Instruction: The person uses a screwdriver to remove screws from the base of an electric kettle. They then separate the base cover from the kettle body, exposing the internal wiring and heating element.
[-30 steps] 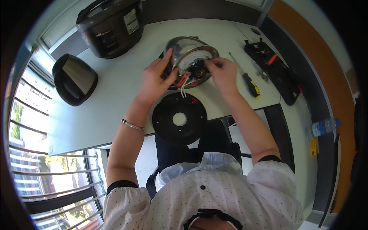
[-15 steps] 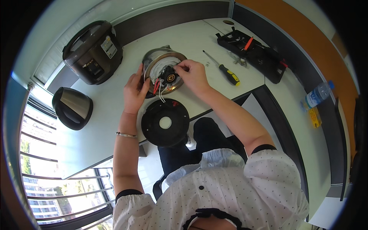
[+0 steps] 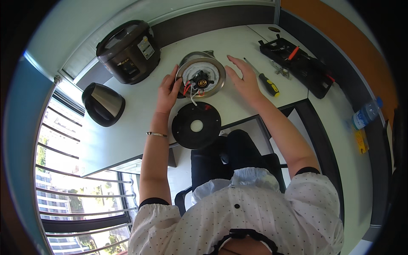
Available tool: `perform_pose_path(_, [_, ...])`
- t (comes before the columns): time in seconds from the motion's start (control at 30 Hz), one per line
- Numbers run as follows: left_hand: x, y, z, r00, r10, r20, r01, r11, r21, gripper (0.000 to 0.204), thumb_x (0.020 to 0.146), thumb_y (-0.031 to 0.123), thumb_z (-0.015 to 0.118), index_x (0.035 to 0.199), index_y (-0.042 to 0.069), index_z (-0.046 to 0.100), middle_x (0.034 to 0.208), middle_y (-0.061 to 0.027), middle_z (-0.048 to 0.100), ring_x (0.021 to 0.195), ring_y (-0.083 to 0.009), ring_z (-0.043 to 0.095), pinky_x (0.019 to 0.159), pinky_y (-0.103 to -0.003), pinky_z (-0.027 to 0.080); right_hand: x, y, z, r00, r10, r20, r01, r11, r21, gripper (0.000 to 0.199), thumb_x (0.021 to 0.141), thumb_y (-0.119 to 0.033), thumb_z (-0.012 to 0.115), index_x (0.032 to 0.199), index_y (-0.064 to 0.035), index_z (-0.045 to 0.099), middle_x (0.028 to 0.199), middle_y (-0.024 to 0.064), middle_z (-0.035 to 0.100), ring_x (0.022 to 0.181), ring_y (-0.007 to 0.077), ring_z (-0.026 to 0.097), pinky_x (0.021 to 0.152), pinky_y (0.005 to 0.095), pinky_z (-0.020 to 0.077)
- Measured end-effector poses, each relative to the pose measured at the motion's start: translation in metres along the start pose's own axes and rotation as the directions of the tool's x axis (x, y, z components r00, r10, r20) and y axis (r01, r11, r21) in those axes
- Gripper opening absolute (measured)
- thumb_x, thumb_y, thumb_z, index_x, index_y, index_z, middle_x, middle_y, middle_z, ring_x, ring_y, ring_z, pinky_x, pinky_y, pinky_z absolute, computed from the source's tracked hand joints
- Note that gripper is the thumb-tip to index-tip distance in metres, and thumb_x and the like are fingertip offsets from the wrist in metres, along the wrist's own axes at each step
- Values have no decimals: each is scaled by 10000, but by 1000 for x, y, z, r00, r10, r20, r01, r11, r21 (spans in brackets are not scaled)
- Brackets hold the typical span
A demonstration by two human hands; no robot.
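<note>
White desk point(image 3: 127, 127): left hand point(image 3: 168, 91) steadies upturned kettle base point(image 3: 201, 79); right hand point(image 3: 243, 78) spread, beside it.

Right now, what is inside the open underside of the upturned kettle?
Inside the kettle base: a black central connector on a white plate, with red and white wires trailing out. Anything beneath that plate is hidden.

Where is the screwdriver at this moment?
In the head view, the screwdriver lies on the table, just right of the right hand, between it and the black tool tray.
</note>
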State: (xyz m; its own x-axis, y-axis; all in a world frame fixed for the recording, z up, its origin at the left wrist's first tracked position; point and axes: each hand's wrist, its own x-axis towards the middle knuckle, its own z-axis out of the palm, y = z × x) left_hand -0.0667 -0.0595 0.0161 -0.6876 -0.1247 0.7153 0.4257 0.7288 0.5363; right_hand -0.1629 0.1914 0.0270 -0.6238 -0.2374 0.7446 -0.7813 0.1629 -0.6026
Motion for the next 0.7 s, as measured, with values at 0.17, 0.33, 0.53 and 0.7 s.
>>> perform_pose_path(0.17, [4,-8,-3,995,-68,66,74,993,-95,437,914,146,553,1340,85,479,896,-76,565,846,-175,521,811,-266,425,26,12,16,973,139,186,-176,964,201,641,811,-472,629,1286,-55,519,1280,227,496,1252,335,422,1047,396,315])
perform_pose_path(0.33, [6,-5,-10,985,-164,61,167,985,-41,463,888,199,603,1320,72,496,1005,-96,574,952,-208,536,866,-303,418,37,32,33,943,134,306,-247,896,369,744,749,-529,674,1334,-110,484,1371,201,384,1340,333,287,1058,423,294])
perform_pose_path(0.53, [-28,107,-14,998,45,41,-57,935,349,561,689,221,749,1210,89,586,1096,-119,570,1091,-294,523,976,-444,380,36,42,32,933,81,351,-215,906,364,846,642,-494,776,1362,-190,453,1427,163,279,1319,329,302,1024,465,340])
perform_pose_path(0.7, [-55,145,-3,907,-6,421,-193,882,429,386,682,150,734,1062,133,670,1191,-120,535,1174,-328,475,1052,-563,288,32,31,29,922,55,382,-178,939,293,808,640,-370,776,1355,-170,456,1428,122,288,1302,292,352,978,442,411])
